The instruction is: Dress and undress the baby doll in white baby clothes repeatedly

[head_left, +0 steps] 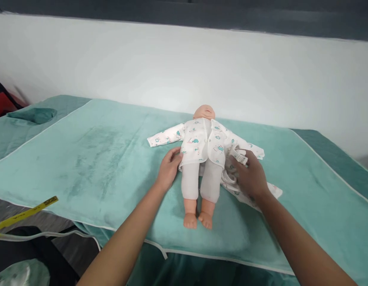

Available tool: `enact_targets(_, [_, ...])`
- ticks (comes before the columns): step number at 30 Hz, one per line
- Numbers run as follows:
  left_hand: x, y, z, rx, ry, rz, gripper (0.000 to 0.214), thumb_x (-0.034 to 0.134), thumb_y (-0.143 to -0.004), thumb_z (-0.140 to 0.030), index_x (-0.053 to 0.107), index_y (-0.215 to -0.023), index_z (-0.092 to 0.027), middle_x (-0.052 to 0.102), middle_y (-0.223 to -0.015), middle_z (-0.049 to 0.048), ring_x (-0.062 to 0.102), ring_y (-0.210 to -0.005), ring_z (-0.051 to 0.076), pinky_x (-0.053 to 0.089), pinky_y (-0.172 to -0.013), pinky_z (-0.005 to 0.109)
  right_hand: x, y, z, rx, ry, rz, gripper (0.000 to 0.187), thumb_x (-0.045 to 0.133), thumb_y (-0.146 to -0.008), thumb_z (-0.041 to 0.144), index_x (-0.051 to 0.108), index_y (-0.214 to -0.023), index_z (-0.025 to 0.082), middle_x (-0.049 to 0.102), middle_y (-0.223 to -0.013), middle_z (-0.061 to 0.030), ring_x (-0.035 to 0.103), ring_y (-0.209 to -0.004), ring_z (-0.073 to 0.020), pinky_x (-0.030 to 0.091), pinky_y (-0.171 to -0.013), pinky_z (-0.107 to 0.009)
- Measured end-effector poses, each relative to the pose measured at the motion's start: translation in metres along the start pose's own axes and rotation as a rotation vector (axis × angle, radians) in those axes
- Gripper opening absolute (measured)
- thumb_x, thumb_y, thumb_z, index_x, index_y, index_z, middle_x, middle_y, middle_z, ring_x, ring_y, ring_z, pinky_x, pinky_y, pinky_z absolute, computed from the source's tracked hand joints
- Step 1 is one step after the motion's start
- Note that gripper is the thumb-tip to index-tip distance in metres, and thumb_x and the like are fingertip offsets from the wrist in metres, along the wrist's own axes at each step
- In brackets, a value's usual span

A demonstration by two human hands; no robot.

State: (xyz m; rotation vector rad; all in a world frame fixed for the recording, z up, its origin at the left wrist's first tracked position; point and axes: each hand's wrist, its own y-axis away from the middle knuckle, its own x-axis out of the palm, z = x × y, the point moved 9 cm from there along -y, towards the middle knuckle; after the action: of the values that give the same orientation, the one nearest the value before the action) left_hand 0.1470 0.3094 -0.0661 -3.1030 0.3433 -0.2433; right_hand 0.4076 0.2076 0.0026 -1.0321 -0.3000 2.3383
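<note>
A baby doll lies on its back on a teal towel, head toward the wall and bare feet toward me. It wears an open white printed jacket with teal motifs over a white body. My left hand pinches the jacket's lower left hem beside the doll's hip. My right hand rests on a bunched white printed garment lying at the doll's other side, fingers curled into the cloth.
The towel covers a table against a white wall. A folded teal cloth lies at the far left beside something red. A yellow measuring tape hangs at the lower left, over a dark floor.
</note>
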Motion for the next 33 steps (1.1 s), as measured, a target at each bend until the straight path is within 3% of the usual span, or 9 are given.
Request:
enact_targets(4, [-0.012,0.026,-0.014,0.079,-0.206,-0.066,0.029,0.060,-0.086,-0.031,0.063,-0.112,-0.019,0.066,-0.121,0.0090,0.060,-0.113,0.021,0.047,-0.098,0.037,-0.037,0.010,0.041,-0.262,0.195,-0.084,0.025,0.060,-0.086,0.048,0.065,-0.099,0.026,0.068,-0.103,-0.0085,0.057,-0.108,-0.0313,0.044,-0.097,-0.051])
enact_targets(7, [0.002,0.049,-0.045,0.216,-0.313,-0.033,0.027,0.057,-0.087,-0.025,0.061,-0.114,-0.022,0.062,-0.124,0.0078,0.057,-0.118,0.021,0.045,-0.101,0.037,-0.051,0.019,0.076,-0.257,0.127,-0.015,0.024,0.063,-0.086,0.044,0.066,-0.105,0.030,0.067,-0.110,-0.0067,0.058,-0.110,-0.0301,0.048,-0.093,-0.048])
enact_targets(12, [0.049,0.085,-0.111,0.392,-0.297,0.211,0.053,0.067,-0.084,-0.029,0.049,-0.134,-0.028,0.049,-0.143,0.0066,0.045,-0.133,0.024,0.040,-0.109,0.037,-0.044,0.031,0.144,-0.240,-0.143,0.210,0.035,0.066,-0.085,0.046,0.064,-0.117,0.033,0.066,-0.119,-0.0026,0.063,-0.106,-0.0283,0.053,-0.086,-0.042])
enact_targets(15, [0.054,0.093,-0.132,0.355,-0.255,0.232,0.050,0.068,-0.083,-0.031,0.052,-0.130,-0.028,0.058,-0.131,0.0052,0.054,-0.122,0.025,0.044,-0.102,0.036,-0.036,0.031,0.172,-0.293,-0.180,0.292,0.030,0.064,-0.087,0.047,0.066,-0.112,0.031,0.068,-0.114,-0.0023,0.065,-0.101,-0.0268,0.053,-0.083,-0.040])
enact_targets(19, [0.033,0.090,-0.133,0.258,-0.112,0.119,0.014,0.059,-0.089,-0.031,0.062,-0.098,-0.021,0.067,-0.096,0.0020,0.061,-0.092,0.018,0.049,-0.084,0.029,-0.028,0.027,0.179,-0.302,-0.107,0.341,0.028,0.066,-0.084,0.050,0.067,-0.099,0.027,0.069,-0.094,-0.0013,0.063,-0.082,-0.0215,0.050,-0.070,-0.033])
enact_targets(23, [0.020,0.087,-0.128,0.203,0.048,0.096,0.016,0.062,-0.086,-0.035,0.061,-0.088,-0.020,0.063,-0.083,0.0004,0.057,-0.079,0.014,0.047,-0.073,0.025,-0.028,0.026,0.178,-0.280,-0.068,0.344,0.028,0.071,-0.080,0.050,0.063,-0.088,0.024,0.062,-0.076,0.0014,0.056,-0.069,-0.0163,0.044,-0.059,-0.028])
enact_targets(26, [0.013,0.087,-0.126,0.190,0.200,0.056,0.017,0.066,-0.084,-0.035,0.061,-0.087,-0.019,0.062,-0.080,-0.0009,0.054,-0.074,0.012,0.044,-0.070,0.023,-0.029,0.028,0.180,-0.296,-0.081,0.367,0.026,0.071,-0.081,0.047,0.063,-0.082,0.023,0.063,-0.079,-0.0001,0.058,-0.075,-0.0173,0.045,-0.064,-0.029])
enact_targets(30, [0.002,0.088,-0.127,0.190,0.351,-0.041,0.016,0.070,-0.080,-0.031,0.063,-0.087,-0.018,0.062,-0.082,-0.0009,0.055,-0.074,0.011,0.044,-0.071,0.022,-0.031,0.035,0.189,-0.340,-0.345,0.473,0.020,0.076,-0.079,0.039,0.065,-0.081,0.023,0.067,-0.103,-0.0043,0.061,-0.102,-0.0237,0.050,-0.084,-0.036])
enact_targets(33, [-0.009,0.089,-0.132,0.152,0.437,-0.123,0.015,0.070,-0.081,-0.030,0.062,-0.086,-0.019,0.060,-0.077,-0.0030,0.054,-0.067,0.009,0.043,-0.066,0.020,-0.043,0.040,0.201,-0.360,-0.560,0.488,0.021,0.076,-0.079,0.033,0.061,-0.070,0.022,0.068,-0.092,-0.0025,0.063,-0.098,-0.0222,0.051,-0.083,-0.036])
